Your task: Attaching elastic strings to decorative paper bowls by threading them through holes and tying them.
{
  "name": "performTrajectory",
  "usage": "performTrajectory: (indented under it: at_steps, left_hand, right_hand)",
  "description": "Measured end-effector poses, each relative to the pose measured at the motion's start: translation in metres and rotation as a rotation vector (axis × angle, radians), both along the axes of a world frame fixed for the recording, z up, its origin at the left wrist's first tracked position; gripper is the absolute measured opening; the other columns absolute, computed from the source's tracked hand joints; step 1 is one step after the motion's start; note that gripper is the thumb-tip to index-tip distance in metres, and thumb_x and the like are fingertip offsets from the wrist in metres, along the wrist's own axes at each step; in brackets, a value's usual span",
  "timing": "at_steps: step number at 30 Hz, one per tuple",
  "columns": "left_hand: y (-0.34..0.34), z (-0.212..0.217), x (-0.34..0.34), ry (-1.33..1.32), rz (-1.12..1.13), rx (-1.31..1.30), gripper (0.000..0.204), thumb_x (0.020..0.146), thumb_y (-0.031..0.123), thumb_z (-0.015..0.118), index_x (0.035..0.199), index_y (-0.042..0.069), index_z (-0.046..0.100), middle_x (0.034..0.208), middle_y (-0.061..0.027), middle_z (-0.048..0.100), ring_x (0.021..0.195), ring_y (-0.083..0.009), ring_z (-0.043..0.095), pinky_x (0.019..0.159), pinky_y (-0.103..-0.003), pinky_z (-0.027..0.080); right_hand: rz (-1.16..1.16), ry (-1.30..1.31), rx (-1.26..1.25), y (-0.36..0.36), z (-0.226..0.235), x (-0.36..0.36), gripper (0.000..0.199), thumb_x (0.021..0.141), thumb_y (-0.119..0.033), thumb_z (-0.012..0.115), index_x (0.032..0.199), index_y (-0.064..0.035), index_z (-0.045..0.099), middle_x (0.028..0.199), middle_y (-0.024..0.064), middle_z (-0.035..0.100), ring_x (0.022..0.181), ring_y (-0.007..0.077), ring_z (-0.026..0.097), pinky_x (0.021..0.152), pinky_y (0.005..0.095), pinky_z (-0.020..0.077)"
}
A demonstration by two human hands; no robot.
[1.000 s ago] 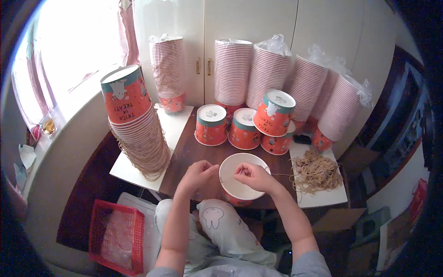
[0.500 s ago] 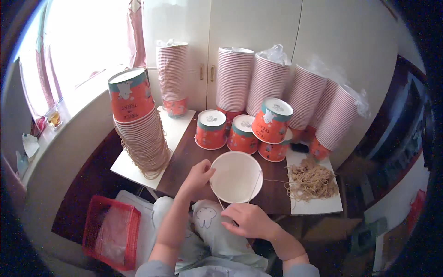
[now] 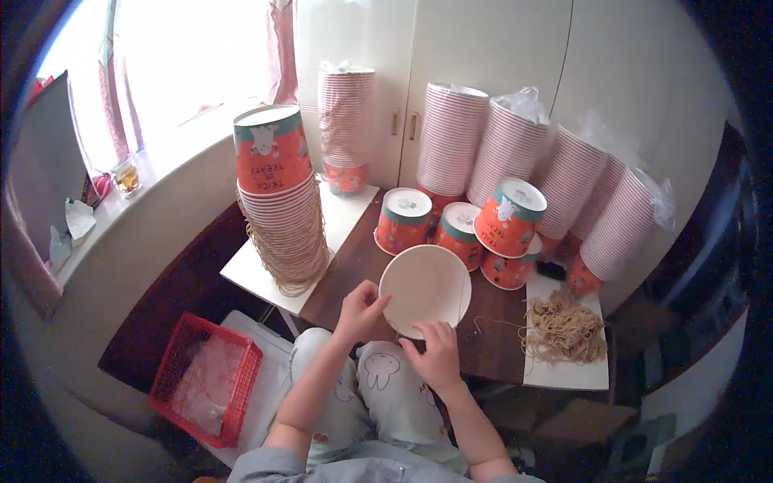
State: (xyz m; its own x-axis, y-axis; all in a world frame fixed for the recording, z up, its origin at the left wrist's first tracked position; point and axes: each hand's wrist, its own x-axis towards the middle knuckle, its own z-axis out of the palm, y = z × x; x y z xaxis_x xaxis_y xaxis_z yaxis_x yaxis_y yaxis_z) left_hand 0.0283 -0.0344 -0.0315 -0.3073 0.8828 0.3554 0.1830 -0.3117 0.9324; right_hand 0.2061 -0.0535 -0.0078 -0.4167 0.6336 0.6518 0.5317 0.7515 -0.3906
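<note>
While the right hand [image 3: 437, 356] was drawn down below the tub [image 3: 420, 286] half a second ago, with two taut lines of string [image 3: 504, 322] running to it, it has now come up to the near rim and those lines no longer show. The strand trailing right of that hand toward the heap [image 3: 565, 330] now curls loosely over the table [image 3: 342, 278]. To judge by this, the pull has ended and the work has passed to fingering the string at the rim.

The tub stands mouth up just beyond both hands. The left hand [image 3: 359, 312] is at its left rim, half curled, thumb reaching forward; whether it grips the tub or a bit of string, I cannot tell. The right hand is loosely bent, fingertips at the rim, thumb a little apart; what it pinches, if anything, is unclear.

A fine line shows inside the tub's right wall, but how it is fastened cannot be made out. The tub's outer side is mostly out of sight. Beyond the right hand, a dark thing [image 3: 551, 271] by the heap is too dim to identify.
</note>
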Motion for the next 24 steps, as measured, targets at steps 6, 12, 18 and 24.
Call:
performTrajectory:
  at_steps: [6,12,18,24]
  left_hand:
    - [-0.004,-0.008,0.011,-0.059,0.014,-0.019,0.021,0.076,0.017,0.062,0.07,0.003,0.048,0.06,0.0007,0.049,0.056,-0.0042,0.048,0.049,-0.02,0.041]
    - [-0.008,0.001,0.013,-0.184,-0.016,-0.025,0.022,0.078,0.015,0.061,0.07,0.003,0.044,0.06,-0.0002,0.05,0.052,-0.0062,0.052,0.045,-0.021,0.043]
    - [-0.006,-0.001,0.014,-0.188,-0.004,-0.077,0.021,0.078,0.015,0.061,0.069,0.005,0.045,0.061,0.0013,0.048,0.053,-0.0052,0.048,0.045,-0.021,0.04]
    - [-0.001,-0.009,0.009,-0.239,0.04,0.01,0.02,0.077,0.012,0.061,0.07,0.002,0.045,0.058,-0.0003,0.048,0.052,-0.0041,0.047,0.045,-0.02,0.039]
  right_hand:
    - [-0.075,0.013,0.021,0.019,-0.033,-0.024,0.017,0.065,-0.013,0.067,0.079,-0.0085,0.058,0.076,0.0043,0.057,0.076,0.0234,0.054,0.073,0.0353,0.0387]
    - [-0.085,0.07,0.146,0.017,-0.034,-0.029,0.015,0.062,-0.008,0.066,0.076,-0.0124,0.06,0.074,0.0018,0.057,0.071,0.021,0.054,0.07,0.0348,0.0392]
    - [-0.016,0.033,0.336,0.019,-0.035,-0.028,0.013,0.063,-0.007,0.064,0.073,-0.0133,0.059,0.077,-0.0014,0.057,0.073,0.0171,0.054,0.07,0.0352,0.0389]
    - [0.009,-0.027,0.385,0.021,-0.032,-0.025,0.017,0.067,-0.01,0.064,0.083,-0.012,0.057,0.086,-0.0009,0.057,0.075,0.0154,0.054,0.074,0.0345,0.0376]
